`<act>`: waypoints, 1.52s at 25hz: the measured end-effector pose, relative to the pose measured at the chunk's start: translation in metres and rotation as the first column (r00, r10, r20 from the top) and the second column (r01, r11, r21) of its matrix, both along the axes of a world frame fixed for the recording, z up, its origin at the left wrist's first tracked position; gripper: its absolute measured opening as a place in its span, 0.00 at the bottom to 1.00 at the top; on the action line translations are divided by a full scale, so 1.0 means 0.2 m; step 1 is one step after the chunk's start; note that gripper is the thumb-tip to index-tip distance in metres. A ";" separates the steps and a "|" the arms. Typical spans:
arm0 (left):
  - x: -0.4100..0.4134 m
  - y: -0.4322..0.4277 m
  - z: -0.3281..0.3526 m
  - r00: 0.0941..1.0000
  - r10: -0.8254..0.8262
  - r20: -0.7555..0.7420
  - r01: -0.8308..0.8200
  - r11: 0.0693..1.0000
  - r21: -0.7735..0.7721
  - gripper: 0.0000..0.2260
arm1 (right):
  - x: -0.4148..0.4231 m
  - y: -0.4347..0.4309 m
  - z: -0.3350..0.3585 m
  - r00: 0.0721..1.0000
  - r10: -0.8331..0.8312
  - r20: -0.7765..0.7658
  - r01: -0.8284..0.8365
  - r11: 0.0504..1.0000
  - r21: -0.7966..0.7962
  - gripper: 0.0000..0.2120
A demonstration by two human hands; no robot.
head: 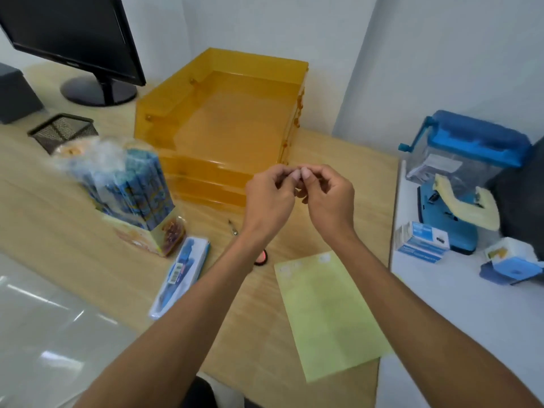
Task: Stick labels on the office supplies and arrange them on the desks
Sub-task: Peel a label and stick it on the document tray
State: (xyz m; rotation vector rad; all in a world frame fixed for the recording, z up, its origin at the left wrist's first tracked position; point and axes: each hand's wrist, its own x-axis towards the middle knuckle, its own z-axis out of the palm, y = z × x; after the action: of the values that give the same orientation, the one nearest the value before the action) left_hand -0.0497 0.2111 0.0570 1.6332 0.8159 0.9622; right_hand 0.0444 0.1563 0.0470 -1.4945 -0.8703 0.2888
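The left hand [269, 198] and right hand [326, 198] pinched a barely visible label [297, 173] between them, on the near side of the orange tray [223, 122]. It was likely limp and sticky, best held by its edges.

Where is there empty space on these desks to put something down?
Bare wood left of the pencil pack, in front of the mesh pen holder. More between the orange letter trays and the white desk, whose near end is bare. Crowded: around the label sheet and scissors.

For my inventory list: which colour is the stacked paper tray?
Translucent orange-amber tray, seen in the head view.
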 end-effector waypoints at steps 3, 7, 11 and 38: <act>-0.01 0.00 0.15 0.997 -0.022 -0.072 0.011 0.988 -0.154 0.10 | 0.00 0.05 0.14 0.999 -0.036 -0.013 0.034 0.993 -0.110 0.07; -0.02 0.01 0.37 0.982 0.000 -0.190 -0.033 0.985 -0.169 0.07 | 0.03 0.07 0.30 0.998 -0.002 -0.069 -0.016 0.963 -0.269 0.07; 0.04 0.14 0.47 0.904 0.265 -0.335 -0.210 0.959 0.191 0.09 | 0.11 0.14 0.47 0.986 0.029 -0.163 -0.093 0.912 -0.400 0.09; 0.05 0.17 0.45 0.864 0.014 -0.504 -0.074 0.992 -0.099 0.15 | 0.45 0.25 0.84 0.994 0.075 -0.083 -0.106 0.876 -0.470 0.08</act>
State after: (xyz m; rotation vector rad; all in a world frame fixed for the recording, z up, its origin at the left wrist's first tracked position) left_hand -0.0395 0.2443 0.1471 1.7948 1.2414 0.5009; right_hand 0.1350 0.2064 0.2156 -1.8881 -0.8571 0.6534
